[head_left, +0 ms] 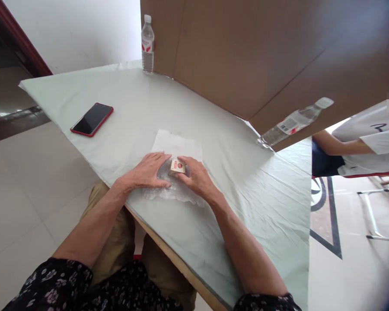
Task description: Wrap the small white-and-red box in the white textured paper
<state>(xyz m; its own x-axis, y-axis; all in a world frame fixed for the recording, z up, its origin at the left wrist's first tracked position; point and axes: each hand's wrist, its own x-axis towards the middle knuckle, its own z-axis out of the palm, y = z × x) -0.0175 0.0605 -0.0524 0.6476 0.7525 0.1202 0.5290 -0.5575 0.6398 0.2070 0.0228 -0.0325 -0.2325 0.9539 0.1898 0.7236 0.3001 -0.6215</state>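
Note:
A small cardboard box (177, 166) with red print sits over a sheet of bubble wrap (171, 194) near the table's front edge. Thumb and fingers of my right hand (196, 175) grip the box from its right side. My left hand (149, 170) rests on the bubble wrap to the left of the box, its thumb and fingers apart and nothing held between them. Beyond the hands, a whitish part of the sheet (178, 143) lies flat on the cloth.
A phone (92, 119) in a red case lies at the left on the pale green tablecloth (126, 95). Water bottles stand at the back (148, 45) and right (291, 123) against a brown cardboard panel (220, 56). Another person's arm (340, 144) shows beyond the panel.

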